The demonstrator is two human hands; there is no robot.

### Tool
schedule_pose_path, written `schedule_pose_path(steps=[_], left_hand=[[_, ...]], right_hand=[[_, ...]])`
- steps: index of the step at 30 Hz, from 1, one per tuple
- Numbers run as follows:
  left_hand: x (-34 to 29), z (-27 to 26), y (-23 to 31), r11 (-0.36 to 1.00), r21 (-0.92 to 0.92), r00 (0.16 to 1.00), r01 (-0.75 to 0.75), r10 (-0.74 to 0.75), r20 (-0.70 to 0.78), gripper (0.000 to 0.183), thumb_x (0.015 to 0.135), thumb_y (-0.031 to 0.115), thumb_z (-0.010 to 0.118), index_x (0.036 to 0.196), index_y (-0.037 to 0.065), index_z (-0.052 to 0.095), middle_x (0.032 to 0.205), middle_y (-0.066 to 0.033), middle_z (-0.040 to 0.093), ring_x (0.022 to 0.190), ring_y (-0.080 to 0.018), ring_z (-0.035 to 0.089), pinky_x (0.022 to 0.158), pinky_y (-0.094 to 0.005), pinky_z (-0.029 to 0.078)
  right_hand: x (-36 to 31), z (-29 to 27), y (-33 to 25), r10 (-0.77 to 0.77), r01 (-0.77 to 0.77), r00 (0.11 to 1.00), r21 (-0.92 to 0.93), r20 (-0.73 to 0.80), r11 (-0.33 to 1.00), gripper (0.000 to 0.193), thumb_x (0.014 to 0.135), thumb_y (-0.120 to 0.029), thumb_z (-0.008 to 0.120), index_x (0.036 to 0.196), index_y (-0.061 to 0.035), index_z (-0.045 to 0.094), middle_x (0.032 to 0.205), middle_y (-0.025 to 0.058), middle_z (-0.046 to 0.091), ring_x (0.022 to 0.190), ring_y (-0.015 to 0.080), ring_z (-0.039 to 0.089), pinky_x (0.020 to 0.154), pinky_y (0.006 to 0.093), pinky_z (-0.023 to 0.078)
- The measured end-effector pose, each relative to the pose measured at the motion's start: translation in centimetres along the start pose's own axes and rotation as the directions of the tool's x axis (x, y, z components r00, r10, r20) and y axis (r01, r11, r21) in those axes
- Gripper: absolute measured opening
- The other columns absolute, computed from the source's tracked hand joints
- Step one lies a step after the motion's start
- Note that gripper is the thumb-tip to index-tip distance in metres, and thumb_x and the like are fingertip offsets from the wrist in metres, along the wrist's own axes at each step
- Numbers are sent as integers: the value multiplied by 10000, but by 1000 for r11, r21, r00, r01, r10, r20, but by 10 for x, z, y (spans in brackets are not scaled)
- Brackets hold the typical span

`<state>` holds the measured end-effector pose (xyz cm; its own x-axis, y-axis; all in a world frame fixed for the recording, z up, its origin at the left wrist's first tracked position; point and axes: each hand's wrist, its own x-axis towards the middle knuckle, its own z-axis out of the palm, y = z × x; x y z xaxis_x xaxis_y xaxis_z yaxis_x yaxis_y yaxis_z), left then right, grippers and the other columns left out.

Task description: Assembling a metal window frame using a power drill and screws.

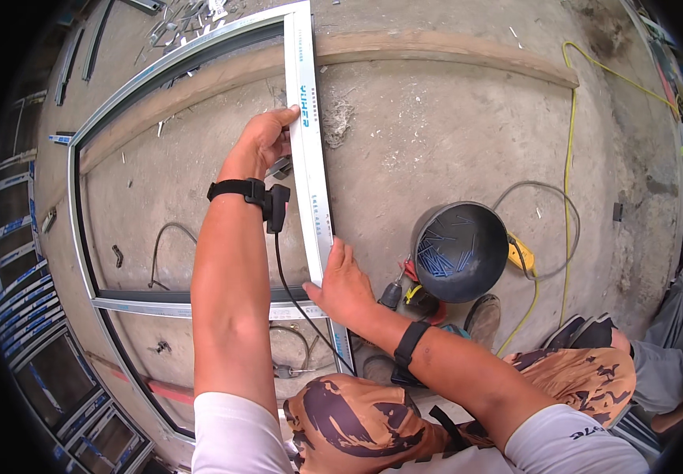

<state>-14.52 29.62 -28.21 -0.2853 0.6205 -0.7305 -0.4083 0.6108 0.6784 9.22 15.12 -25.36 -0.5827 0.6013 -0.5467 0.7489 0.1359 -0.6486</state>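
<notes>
On the concrete floor, left hand (266,141) pinches the upright metal strip (310,182) near its top, right hand (344,286) spread flat against it lower down by the crossbar (144,304), black bucket (458,251) just right; uneven pressure could slide the strip askew.

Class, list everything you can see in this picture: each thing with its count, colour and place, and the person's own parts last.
Metal frame: one, silver, flat on the floor at left.
Upright bar: one, white-silver, centre of the frame, under both hands.
Wooden plank: one, brown, under the frame's top.
Bucket: one, dark, right of the bar, holding blue screws.
Cable: one, yellow, right side.
Stacked frames: several, silver, far left.
Concrete floor: grey.
Left hand: on the bar's upper part.
Right hand: on the bar, lower down.
</notes>
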Motion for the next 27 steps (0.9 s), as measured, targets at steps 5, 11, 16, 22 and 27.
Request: schedule_pose_path(steps=[5,11,16,22,27], left_hand=[[8,2,-6,998,63,992,11,-4,-123,275,946,252,598,1052,3,647,900,-87,657,769,-184,636,728,-357,527],[11,5,5,963,194,975,-188,207,-83,388,896,314,648,1055,-40,639,903,-99,686,762,-211,648,679,-361,499],[37,42,53,618,722,816,-311,563,-131,556,825,394,692,1061,-101,594,999,-213,688,914,-334,676,805,-408,522],[39,68,52,418,908,732,18,613,-297,487,789,299,688,1052,-98,585,1027,-284,666,972,-400,660,857,-433,531],[35,73,47,355,934,686,49,668,-289,396,820,286,640,999,-67,636,985,-262,681,938,-397,668,840,-427,536]], right_hand=[[-1,4,3,-23,23,999,23,-31,999,914,793,-257,734,1372,120,137,1228,318,397,1112,482,505,925,490,469],[1,7,5,-32,33,999,39,-37,999,905,796,-258,733,1369,123,145,1229,320,395,1119,478,499,923,491,466],[0,1,4,-38,39,999,61,-18,997,899,795,-258,738,1364,129,160,1227,317,397,1116,480,498,911,496,470],[-2,4,8,-21,22,1000,72,-20,997,877,794,-260,730,1354,132,180,1215,317,398,1090,486,500,905,500,472],[-5,9,9,-34,38,998,82,-48,996,827,796,-209,705,1349,151,207,1205,299,403,1083,452,510,880,470,506]])
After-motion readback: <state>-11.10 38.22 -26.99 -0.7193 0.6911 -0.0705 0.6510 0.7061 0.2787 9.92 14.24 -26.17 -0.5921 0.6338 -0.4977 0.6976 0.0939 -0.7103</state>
